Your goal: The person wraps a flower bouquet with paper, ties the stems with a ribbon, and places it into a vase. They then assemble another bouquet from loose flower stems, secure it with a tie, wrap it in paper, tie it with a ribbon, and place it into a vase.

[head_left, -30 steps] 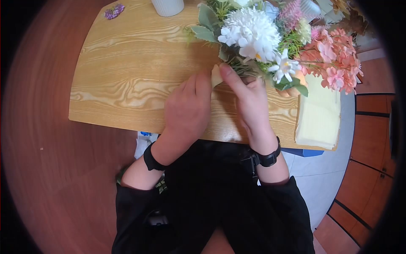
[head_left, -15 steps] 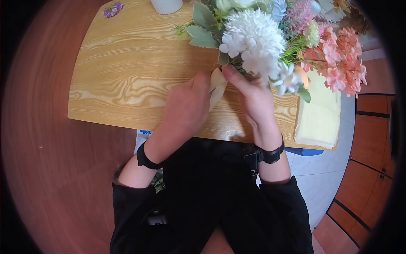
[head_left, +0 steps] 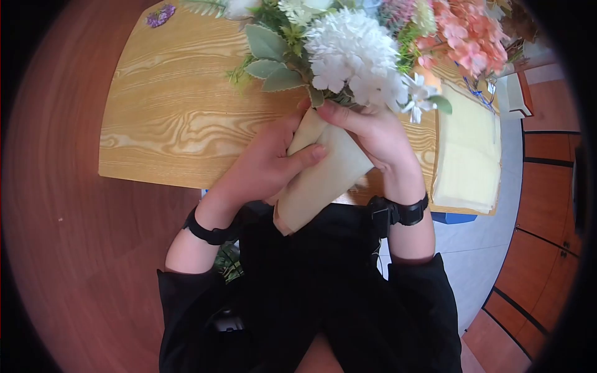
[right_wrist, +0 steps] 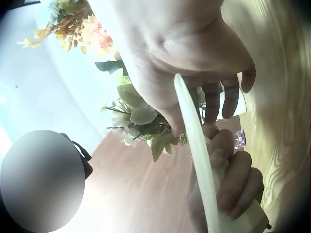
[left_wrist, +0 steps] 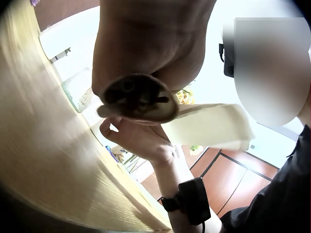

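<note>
A large bouquet of artificial flowers point(head_left: 351, 53), white, pink and coral with grey-green leaves, leans over the far part of the table in the head view. My right hand point(head_left: 388, 140) grips its stems just under the blooms, thumb on the near side. Most of the stems are hidden. A wide cream band point(head_left: 333, 165), like paper or ribbon, slants from the stems toward my body. My left hand point(head_left: 264, 161) holds this band, thumb laid across its upper face. In the right wrist view the band point(right_wrist: 199, 141) shows edge-on, with the left fingers point(right_wrist: 238, 184) curled at it.
Pale yellow sheets point(head_left: 466, 155) lie in a stack at the table's right edge, with a blue cord at their far end. A small purple flower point(head_left: 160, 15) is at the far left corner of the wooden table point(head_left: 168, 105). Brown cabinets point(head_left: 538, 258) stand to the right.
The cream band, a small piece between the hands before, now shows broad and long toward the body. My left hand has turned, bringing its thumb over the band. The bouquet has shifted left.
</note>
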Motion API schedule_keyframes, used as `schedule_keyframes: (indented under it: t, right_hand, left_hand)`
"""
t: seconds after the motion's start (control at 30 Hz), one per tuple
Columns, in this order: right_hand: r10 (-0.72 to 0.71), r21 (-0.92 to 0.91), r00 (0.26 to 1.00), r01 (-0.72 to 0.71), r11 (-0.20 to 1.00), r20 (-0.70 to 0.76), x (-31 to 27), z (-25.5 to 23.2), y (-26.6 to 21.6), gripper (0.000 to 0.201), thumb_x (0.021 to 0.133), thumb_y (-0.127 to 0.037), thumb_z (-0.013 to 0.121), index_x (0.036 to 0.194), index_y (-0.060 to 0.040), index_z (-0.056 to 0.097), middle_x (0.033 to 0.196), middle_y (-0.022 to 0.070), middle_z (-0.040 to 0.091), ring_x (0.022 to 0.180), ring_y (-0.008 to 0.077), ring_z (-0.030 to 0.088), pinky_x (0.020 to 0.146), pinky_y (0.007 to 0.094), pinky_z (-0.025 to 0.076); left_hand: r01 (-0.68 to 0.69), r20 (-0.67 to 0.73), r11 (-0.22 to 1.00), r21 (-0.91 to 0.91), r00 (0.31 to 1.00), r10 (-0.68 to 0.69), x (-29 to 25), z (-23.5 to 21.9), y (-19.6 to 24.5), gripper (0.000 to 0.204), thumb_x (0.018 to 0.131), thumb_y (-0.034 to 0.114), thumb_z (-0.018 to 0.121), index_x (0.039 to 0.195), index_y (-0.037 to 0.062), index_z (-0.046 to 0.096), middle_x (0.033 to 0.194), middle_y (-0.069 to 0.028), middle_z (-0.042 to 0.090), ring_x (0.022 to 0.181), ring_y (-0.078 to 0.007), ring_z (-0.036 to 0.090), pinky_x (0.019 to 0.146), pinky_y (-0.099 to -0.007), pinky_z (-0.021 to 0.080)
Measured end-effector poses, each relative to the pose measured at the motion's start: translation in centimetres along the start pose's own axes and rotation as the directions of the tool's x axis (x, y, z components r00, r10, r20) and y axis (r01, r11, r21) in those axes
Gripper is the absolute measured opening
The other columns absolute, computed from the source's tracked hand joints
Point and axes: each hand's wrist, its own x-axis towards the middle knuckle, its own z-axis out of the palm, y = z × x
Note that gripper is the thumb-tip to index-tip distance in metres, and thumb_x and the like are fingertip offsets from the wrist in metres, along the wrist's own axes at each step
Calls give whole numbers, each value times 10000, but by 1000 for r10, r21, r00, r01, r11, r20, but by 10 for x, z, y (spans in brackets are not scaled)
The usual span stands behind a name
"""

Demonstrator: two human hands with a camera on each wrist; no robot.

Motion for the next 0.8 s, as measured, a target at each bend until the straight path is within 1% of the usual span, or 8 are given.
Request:
schedule_keyframes:
  t: [0.13, 0.2, 0.33, 0.43, 0.5, 0.63, 0.73, 0.8]
  right_hand:
    - [104, -50, 994, -102, 994, 36, 2, -7, 2, 286, 897, -105, 692, 1146, 24, 637, 1037, 100, 694, 934, 198, 673, 831, 332, 548]
    - [93, 21, 994, -94, 995, 64, 1, -5, 3, 329, 879, -171, 737, 1141, 18, 671, 1040, 62, 700, 902, 127, 638, 803, 275, 512]
    - [123, 35, 991, -125, 992, 61, 0, -6, 7, 329, 877, -179, 743, 1126, 26, 676, 1034, 68, 703, 911, 135, 644, 824, 274, 511]
    - [130, 121, 988, -139, 983, 82, -1, -10, 16, 286, 891, -102, 693, 1134, 39, 637, 1051, 109, 690, 910, 202, 675, 816, 328, 547]
    - [280, 155, 957, -289, 945, 75, 0, -20, 30, 314, 893, -131, 702, 1146, 41, 630, 1076, 110, 679, 939, 197, 663, 835, 319, 535]
    - [205, 130, 965, -226, 965, 162, 3, -25, 40, 338, 895, -159, 710, 1156, 38, 625, 1067, 97, 671, 960, 185, 648, 857, 307, 522]
    - [164, 183, 947, -220, 958, 277, 4, -28, 42, 343, 902, -164, 706, 1166, 36, 620, 1047, 81, 665, 946, 175, 642, 838, 293, 513]
    - [197, 88, 963, -216, 972, 185, 1, -25, 39, 307, 911, -155, 694, 1143, 37, 631, 1014, 66, 665, 928, 163, 637, 796, 282, 508]
  left_hand:
    - [204, 94, 967, -151, 977, -191, -4, 0, 12, 318, 955, 244, 636, 1104, -35, 611, 980, -72, 694, 915, -139, 646, 821, -305, 515]
    - [285, 131, 930, -231, 956, -261, -5, 0, 12, 303, 964, 246, 638, 1110, -19, 618, 993, -40, 690, 892, -82, 635, 782, -248, 509]
    - [298, 178, 867, -400, 953, -246, -9, 0, 4, 314, 965, 261, 644, 1127, -7, 618, 985, -33, 691, 861, -74, 641, 763, -233, 511]
    - [324, 246, 729, -603, 945, -217, -15, 3, -1, 326, 963, 273, 652, 1147, 6, 614, 991, -27, 690, 865, -71, 646, 765, -234, 515]
    - [345, 253, 611, -713, 938, -235, -19, 6, -5, 341, 967, 286, 646, 1173, 17, 604, 1006, -22, 690, 869, -72, 653, 764, -231, 517]
    - [381, 294, 540, -751, 924, -245, -24, 11, -7, 354, 972, 293, 638, 1194, 22, 592, 1023, -16, 686, 861, -69, 655, 746, -228, 518]
    - [318, 178, 522, -792, 937, -301, -26, 22, 7, 374, 981, 299, 621, 1234, 27, 573, 1046, -17, 683, 874, -65, 653, 753, -223, 512]
    - [308, 124, 474, -825, 917, -380, -27, 26, 15, 363, 999, 326, 583, 1235, 52, 552, 936, 5, 655, 692, -55, 620, 600, -198, 490]
